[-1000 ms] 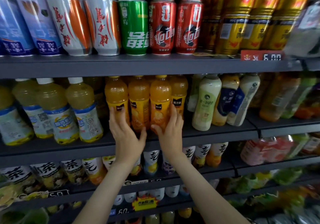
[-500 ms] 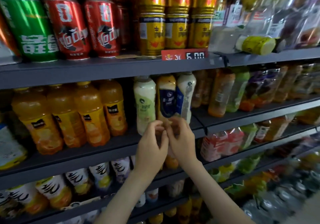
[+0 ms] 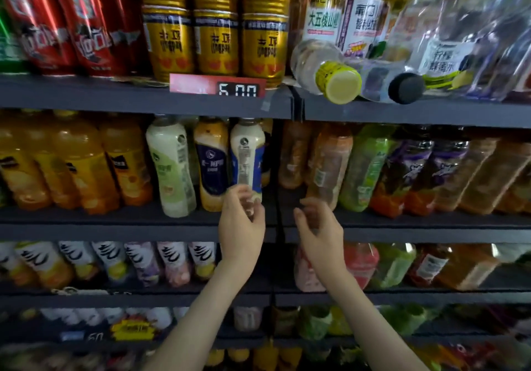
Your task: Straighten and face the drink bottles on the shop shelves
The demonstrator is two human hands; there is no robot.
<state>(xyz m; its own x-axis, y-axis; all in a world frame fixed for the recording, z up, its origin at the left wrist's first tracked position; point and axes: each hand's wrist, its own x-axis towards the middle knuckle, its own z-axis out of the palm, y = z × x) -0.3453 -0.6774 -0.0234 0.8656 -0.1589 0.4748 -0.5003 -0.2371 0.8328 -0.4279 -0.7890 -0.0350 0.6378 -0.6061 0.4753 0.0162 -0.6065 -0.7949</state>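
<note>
On the middle shelf (image 3: 115,228) stand three milky bottles: a white-green one (image 3: 172,169), a navy-labelled one (image 3: 212,163) and a white bottle with a blue label (image 3: 248,155), turned so its barcode faces out. My left hand (image 3: 241,224) pinches the base of that white bottle with its fingertips. My right hand (image 3: 319,227) hovers to the right, blurred, fingers loosely curled and holding nothing, just below a brownish tea bottle (image 3: 329,163). Orange juice bottles (image 3: 80,163) stand in a row to the left.
On the top shelf a bottle with a yellow cap (image 3: 339,86) and one with a black cap (image 3: 406,87) lie on their sides, caps outward. Gold cans (image 3: 215,25) and red cans (image 3: 86,25) stand left of them. Green and purple bottles (image 3: 365,166) lean at right.
The view and both hands have moved right from the orange juice bottles to the milky bottles. The hands have parted; the right one has drifted toward the tea bottles.
</note>
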